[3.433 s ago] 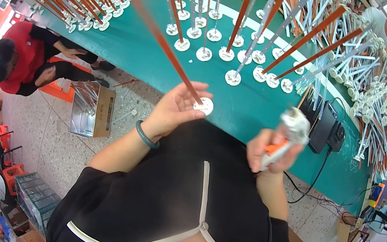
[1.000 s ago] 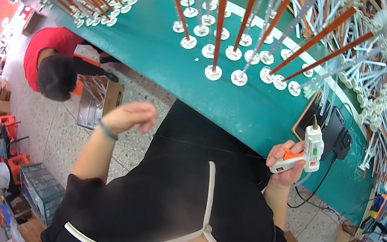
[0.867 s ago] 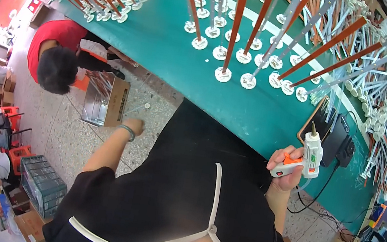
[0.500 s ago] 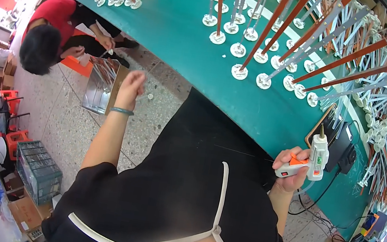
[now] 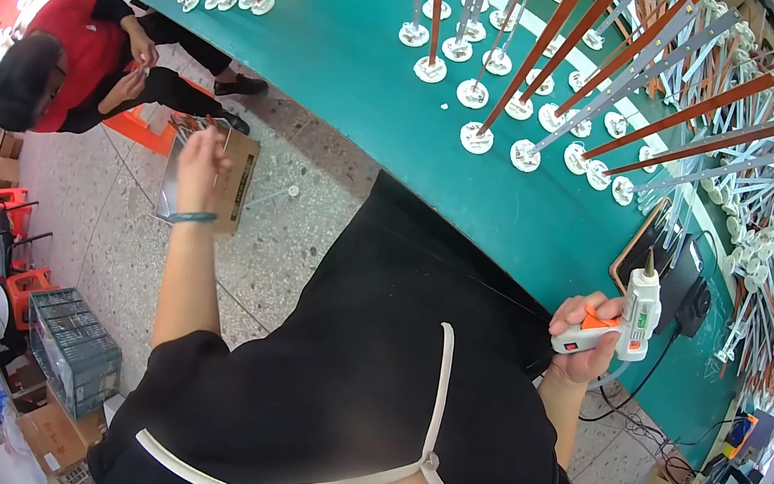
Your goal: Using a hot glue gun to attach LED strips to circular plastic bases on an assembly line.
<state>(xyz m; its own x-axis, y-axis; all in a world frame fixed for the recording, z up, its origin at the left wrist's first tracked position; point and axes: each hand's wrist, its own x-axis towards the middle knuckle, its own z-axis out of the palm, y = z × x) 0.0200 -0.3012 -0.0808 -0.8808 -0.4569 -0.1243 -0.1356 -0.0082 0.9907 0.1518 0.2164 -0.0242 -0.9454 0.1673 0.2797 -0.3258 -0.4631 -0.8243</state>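
Note:
My right hand (image 5: 585, 336) is wrapped around a white hot glue gun (image 5: 640, 313) with an orange trigger, its nozzle pointing up, beside the table's near edge. My left hand (image 5: 205, 155) reaches out over an open cardboard box (image 5: 235, 179) on the left, fingers curled together and slightly blurred; what they hold, if anything, I cannot make out. Just right of the box, a thin pale strip with a white disc (image 5: 293, 191) at its end shows against the floor. On the green table (image 5: 371, 88) stand several brown and grey strips upright on round white bases (image 5: 475, 138).
Heaps of loose strips with white discs (image 5: 770, 252) cover the table's right end. A dark tray (image 5: 648, 245) and black adapter (image 5: 693, 309) sit near the glue gun, with cables hanging below. A seated co-worker in red (image 5: 84, 42) is beyond the box; a green crate (image 5: 74, 344) stands lower left.
My left hand has moved left and a little nearer, over the box, uncovering the pale strip. The co-worker has leaned back, hands raised from the box. My right hand stays on the glue gun.

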